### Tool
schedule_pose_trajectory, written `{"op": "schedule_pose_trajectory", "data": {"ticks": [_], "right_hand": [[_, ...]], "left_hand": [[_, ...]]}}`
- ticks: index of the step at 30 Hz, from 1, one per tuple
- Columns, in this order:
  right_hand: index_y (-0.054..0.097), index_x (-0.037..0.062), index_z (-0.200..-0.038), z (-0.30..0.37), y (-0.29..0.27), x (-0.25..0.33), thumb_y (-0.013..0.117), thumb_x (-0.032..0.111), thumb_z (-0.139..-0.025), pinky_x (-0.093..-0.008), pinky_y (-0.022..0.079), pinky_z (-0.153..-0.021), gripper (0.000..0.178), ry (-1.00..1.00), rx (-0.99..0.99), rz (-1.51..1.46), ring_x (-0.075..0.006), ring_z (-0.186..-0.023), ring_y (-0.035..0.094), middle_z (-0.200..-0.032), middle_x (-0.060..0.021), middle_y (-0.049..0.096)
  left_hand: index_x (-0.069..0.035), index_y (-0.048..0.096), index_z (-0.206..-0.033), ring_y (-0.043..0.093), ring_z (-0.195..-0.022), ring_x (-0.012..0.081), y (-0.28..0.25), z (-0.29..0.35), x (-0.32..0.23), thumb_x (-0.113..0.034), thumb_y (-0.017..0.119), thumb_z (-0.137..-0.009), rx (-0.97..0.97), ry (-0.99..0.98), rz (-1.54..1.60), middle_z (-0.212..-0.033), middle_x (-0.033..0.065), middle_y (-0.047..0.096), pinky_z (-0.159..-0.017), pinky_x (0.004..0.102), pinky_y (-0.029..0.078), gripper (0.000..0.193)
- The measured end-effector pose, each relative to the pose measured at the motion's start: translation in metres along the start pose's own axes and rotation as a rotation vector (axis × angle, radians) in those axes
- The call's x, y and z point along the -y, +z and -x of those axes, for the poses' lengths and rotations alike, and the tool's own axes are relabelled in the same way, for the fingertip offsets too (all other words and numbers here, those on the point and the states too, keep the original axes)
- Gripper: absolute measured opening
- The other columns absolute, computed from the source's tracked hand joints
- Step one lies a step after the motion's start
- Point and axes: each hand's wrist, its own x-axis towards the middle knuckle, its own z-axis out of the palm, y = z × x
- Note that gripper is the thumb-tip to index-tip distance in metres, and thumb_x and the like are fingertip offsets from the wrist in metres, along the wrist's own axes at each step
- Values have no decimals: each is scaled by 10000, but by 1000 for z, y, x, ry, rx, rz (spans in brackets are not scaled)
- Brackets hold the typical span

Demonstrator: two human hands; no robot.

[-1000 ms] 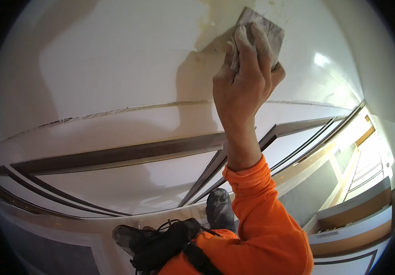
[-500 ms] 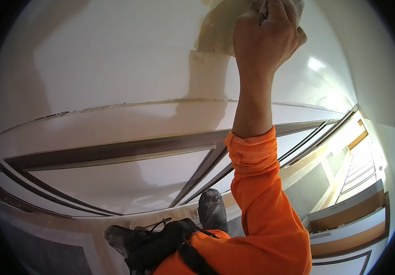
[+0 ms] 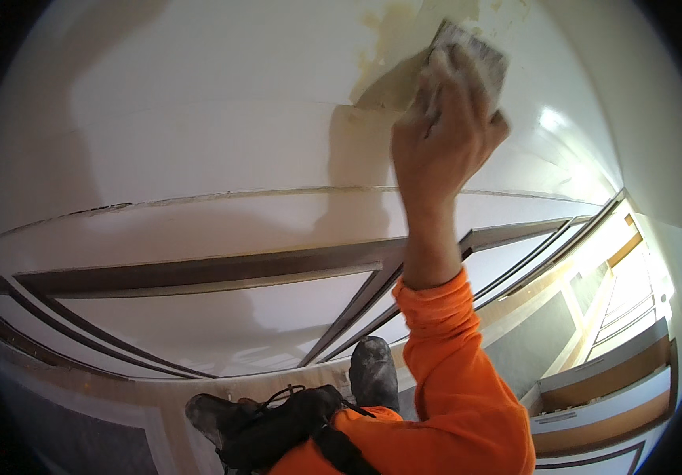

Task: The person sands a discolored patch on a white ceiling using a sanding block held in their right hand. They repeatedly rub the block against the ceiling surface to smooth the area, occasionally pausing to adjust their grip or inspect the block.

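Observation:
My right hand (image 3: pixel 448 127) reaches up in front of me to a white wall (image 3: pixel 222 103), back of the hand toward me. Its bent fingers close on a flat, dusty grey-brown rectangular pad (image 3: pixel 493 63), which looks laid against the wall; motion smears it a little, and its exact kind is unclear. White dust coats the fingers. A yellowish-brown patch (image 3: pixel 371 59) marks the wall beside the pad. My right forearm is bare below a rolled orange sleeve (image 3: pixel 444 324). My left hand is out of view.
Below runs a cracked horizontal seam (image 3: pixel 198 195), then dark brown moulding (image 3: pixel 198 265) with panels. Dusty dark shoes (image 3: pixel 373 372) and a black bag-like item (image 3: pixel 278 431) are beneath me. Shelving (image 3: pixel 606 388) and a bright passage lie to the right.
My right hand has come down in the picture, and more of the pad and stained wall now shows above it. The whole view has shifted slightly.

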Motion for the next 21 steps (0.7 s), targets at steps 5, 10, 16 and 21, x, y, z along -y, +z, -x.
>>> {"op": "schedule_pose_trajectory", "data": {"ticks": [5, 10, 16, 21], "right_hand": [[712, 122, -1015, -52, -1, -1, 636, 82, -802, -375, 351, -853, 230, 100, 192, 41, -231, -1063, 622, -1136, -57, 684], [686, 107, -1029, 4, -3, -8, 615, 80, -772, -413, 349, -844, 268, -16, 70, -52, -233, -1012, 616, -1150, -75, 674], [692, 118, -981, -30, 6, -16, 625, 69, -761, -406, 351, -821, 236, 3, 87, -1, -243, -1011, 619, -1177, -81, 664], [698, 126, -970, 0, -7, -15, 628, 52, -756, -400, 353, -848, 237, -57, 132, -10, -229, -1080, 602, -1236, -70, 642]], "left_hand": [[30, 548, -1215, 547, -1084, 242, 2, -1, 1, -172, 549, -957, 7, 3, -5, -1195, 142, 557, -934, 376, 460, 327], [31, 545, -1222, 545, -1086, 243, 2, -1, 2, -174, 542, -961, 3, -2, 0, -1200, 144, 555, -935, 376, 460, 332], [32, 541, -1231, 544, -1090, 245, 5, 4, 3, -177, 533, -966, 4, -6, 13, -1207, 145, 553, -936, 375, 459, 338], [34, 537, -1238, 542, -1092, 245, 1, 5, 7, -180, 526, -970, -6, -12, 23, -1212, 146, 551, -936, 375, 459, 343]]}}
